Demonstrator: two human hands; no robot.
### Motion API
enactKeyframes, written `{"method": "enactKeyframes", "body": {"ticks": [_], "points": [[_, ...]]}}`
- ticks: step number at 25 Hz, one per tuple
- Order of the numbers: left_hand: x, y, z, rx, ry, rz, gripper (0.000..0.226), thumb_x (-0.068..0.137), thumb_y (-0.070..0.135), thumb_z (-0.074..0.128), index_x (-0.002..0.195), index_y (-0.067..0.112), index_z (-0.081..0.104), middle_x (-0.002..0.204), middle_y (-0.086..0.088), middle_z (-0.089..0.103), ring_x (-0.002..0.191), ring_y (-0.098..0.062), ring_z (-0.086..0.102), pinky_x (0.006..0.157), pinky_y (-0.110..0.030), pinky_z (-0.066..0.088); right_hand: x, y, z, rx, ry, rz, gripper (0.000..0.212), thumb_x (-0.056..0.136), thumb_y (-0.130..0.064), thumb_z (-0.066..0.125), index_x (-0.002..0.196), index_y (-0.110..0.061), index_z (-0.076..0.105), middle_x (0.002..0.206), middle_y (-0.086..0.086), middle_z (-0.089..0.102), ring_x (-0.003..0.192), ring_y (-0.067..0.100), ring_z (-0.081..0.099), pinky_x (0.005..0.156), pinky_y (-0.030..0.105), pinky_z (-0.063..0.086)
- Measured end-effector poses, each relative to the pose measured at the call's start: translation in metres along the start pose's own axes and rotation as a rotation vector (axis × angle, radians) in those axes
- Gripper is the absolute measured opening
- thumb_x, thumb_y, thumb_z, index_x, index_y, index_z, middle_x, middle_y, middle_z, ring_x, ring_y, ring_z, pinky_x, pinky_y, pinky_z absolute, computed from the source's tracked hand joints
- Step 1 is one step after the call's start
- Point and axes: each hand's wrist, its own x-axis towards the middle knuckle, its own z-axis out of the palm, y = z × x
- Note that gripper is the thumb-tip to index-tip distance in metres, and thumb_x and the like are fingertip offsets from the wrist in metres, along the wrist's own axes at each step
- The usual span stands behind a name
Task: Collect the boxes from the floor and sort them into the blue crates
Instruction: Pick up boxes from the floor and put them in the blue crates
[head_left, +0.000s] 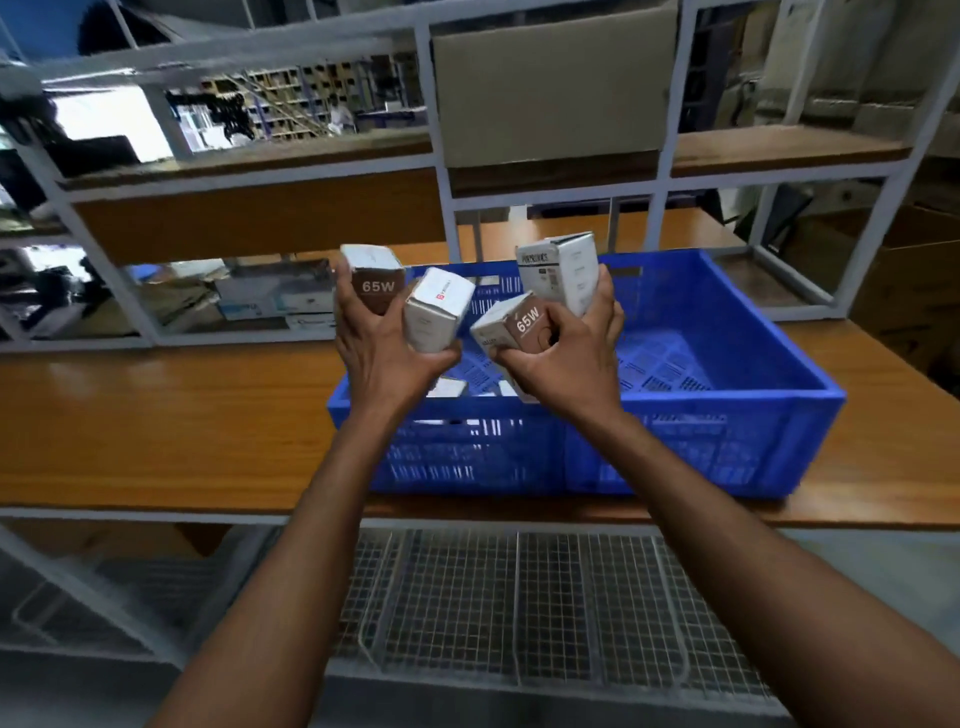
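Four white-brown boxes (439, 309) | left hand (387, 358) grips two | right hand (566, 358) grips two

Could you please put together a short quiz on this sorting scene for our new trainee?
1. True or false: the crate stands on the table.
2. How many boxes does the left hand hold? A one, B two, C three.
3. Fill in: the right hand grips a brown-faced box marked ___.
Key: 1 true; 2 B; 3 65W.
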Motion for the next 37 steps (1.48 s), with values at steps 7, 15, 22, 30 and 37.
{"method": "enactKeyframes", "body": {"ticks": [7,15,22,30,37], "points": [[0.088,-0.072,0.068,0.125,-0.285,0.152,0.094,0.065,0.054,0.090,0.148,0.035,0.050,0.169,-0.008,-0.021,0.156,-0.039,-0.003,0.126,-0.056,0.010,0.065,-0.003,0.069,-0.213,-0.244,-0.010,0.066,0.068,-0.065,0.078,0.124,-0.032,0.067,0.169,0.000,-0.010,0.152,0.033,0.006,0.112,0.050,0.038],[0.142,-0.076,0.111,0.511,-0.860,0.424,0.109,0.069,0.064,0.084,0.160,0.034,0.030,0.170,-0.010,-0.014,0.157,-0.038,-0.002,0.126,-0.055,0.006,0.097,0.025,0.129,-0.514,-0.810,0.035,0.067,0.073,-0.047,0.085,0.129,-0.020,0.060,0.169,0.021,-0.017,0.153,0.046,0.004,0.116,0.056,0.034],[0.151,-0.081,0.117,0.392,-1.409,0.361,0.130,0.049,0.091,0.071,0.156,0.059,0.005,0.170,0.005,0.005,0.156,-0.034,0.015,0.123,-0.058,0.025,0.114,0.021,0.130,-0.674,-1.123,0.037,0.054,0.070,-0.059,0.081,0.110,-0.039,0.051,0.156,0.011,0.022,0.138,0.036,0.030,0.107,0.050,0.042],[0.136,-0.075,0.106,0.100,-1.227,0.230,0.114,0.084,0.057,0.077,0.162,0.044,-0.005,0.173,0.004,0.009,0.158,-0.027,0.015,0.124,-0.056,0.023,0.105,0.011,0.112,-0.462,-0.968,0.047,0.077,0.069,-0.060,0.088,0.134,-0.025,0.064,0.150,0.007,0.050,0.142,0.031,0.042,0.114,0.045,0.043],[0.097,-0.056,0.078,-0.028,-0.725,0.244,0.060,0.104,0.024,0.058,0.158,0.035,0.035,0.163,0.003,0.038,0.147,-0.024,0.040,0.116,-0.056,0.028,0.058,0.007,0.071,-0.271,-0.468,0.020,0.037,0.091,-0.033,0.075,0.125,-0.021,0.071,0.134,0.000,0.066,0.125,0.021,0.059,0.095,0.034,0.048]]}}
